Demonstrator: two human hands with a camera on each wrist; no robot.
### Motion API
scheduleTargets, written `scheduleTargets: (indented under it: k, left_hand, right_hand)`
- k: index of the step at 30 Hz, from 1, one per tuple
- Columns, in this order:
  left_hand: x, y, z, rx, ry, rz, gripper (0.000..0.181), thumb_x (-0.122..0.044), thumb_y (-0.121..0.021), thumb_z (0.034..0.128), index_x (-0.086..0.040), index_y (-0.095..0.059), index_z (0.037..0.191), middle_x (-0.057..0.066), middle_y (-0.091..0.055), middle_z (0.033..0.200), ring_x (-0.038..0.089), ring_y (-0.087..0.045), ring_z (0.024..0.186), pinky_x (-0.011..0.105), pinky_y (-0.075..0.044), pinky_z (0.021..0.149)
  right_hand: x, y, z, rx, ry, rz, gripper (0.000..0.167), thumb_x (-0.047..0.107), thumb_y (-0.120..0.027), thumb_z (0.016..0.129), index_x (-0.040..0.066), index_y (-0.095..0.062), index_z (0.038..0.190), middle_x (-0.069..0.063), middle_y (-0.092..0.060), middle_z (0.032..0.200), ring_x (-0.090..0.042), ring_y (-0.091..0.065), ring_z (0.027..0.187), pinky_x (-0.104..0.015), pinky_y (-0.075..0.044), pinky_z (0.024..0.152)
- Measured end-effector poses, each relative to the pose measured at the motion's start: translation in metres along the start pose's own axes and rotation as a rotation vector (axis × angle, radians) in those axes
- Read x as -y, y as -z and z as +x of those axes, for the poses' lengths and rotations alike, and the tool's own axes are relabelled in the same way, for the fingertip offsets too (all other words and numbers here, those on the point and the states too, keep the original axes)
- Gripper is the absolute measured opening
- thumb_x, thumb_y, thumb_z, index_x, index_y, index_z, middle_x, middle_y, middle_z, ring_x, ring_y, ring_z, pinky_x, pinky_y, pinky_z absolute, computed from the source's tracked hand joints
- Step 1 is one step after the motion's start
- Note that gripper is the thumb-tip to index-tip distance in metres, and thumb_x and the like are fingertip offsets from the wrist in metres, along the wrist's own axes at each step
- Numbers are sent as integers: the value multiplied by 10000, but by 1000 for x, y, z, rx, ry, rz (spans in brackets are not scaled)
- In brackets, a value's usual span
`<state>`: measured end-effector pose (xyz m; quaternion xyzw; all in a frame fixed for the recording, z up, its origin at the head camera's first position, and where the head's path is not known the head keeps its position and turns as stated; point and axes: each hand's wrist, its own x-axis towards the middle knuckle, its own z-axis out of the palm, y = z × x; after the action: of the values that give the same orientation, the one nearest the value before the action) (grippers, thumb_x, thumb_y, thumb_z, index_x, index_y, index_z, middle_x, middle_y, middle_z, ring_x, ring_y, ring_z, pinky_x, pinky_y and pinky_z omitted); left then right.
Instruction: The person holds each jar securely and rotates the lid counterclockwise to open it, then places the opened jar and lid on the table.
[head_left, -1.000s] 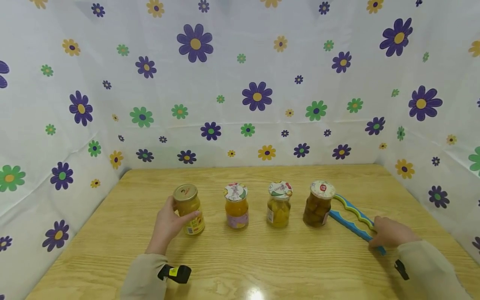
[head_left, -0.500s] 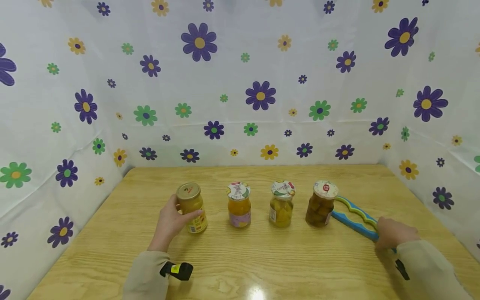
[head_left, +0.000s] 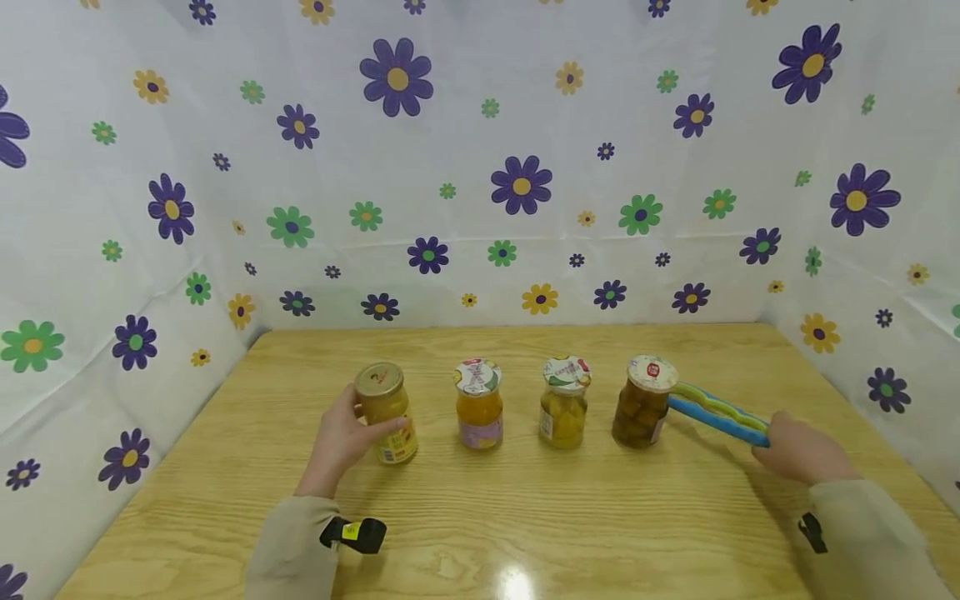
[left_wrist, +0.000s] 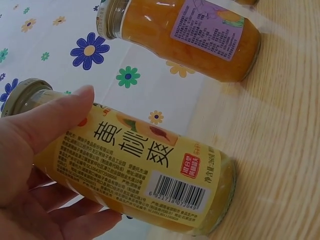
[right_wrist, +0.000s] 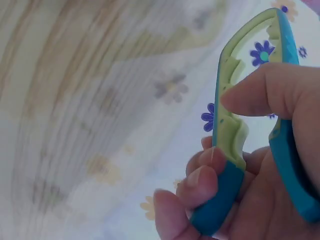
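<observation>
Jars (head_left: 564, 421) line our worktop (head_left: 525, 517) in the head view, with the blue-and-green ridged tool (head_left: 716, 417) near the rightmost. Left wrist view: our left hand (left_wrist: 27, 132) wraps its fingers round the gold-lidded leftmost jar (left_wrist: 145, 165). Right wrist view: our right hand (right_wrist: 262, 185) curls its fingers round the tool.

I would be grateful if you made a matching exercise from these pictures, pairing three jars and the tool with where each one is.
1. dark brown jar
2. gold-lidded jar
3. blue-and-green tool
4. purple-labelled jar

A. held in the right hand
B. second jar from the left
C. rightmost of the jars
D. gripped by the left hand

Pairs: 1-C, 2-D, 3-A, 4-B
</observation>
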<state>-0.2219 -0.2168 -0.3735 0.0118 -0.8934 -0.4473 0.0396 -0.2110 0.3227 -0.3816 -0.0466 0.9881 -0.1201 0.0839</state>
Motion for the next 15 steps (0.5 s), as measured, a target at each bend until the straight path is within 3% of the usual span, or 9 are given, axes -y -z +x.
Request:
scheduleTargets:
  k: [15]
  left_hand:
    - [-4,-4,-2,51,-17,-6,789,-341,-725,717,-28,-319,1317,236,-388,1289,423,-361,1162,536,-358,880]
  right_hand:
    - [13,16,-9,-162,-68,145,315,137,-495,850,-133,-335,830,-83,-360,604,-177,-381,486,-288,-332,422]
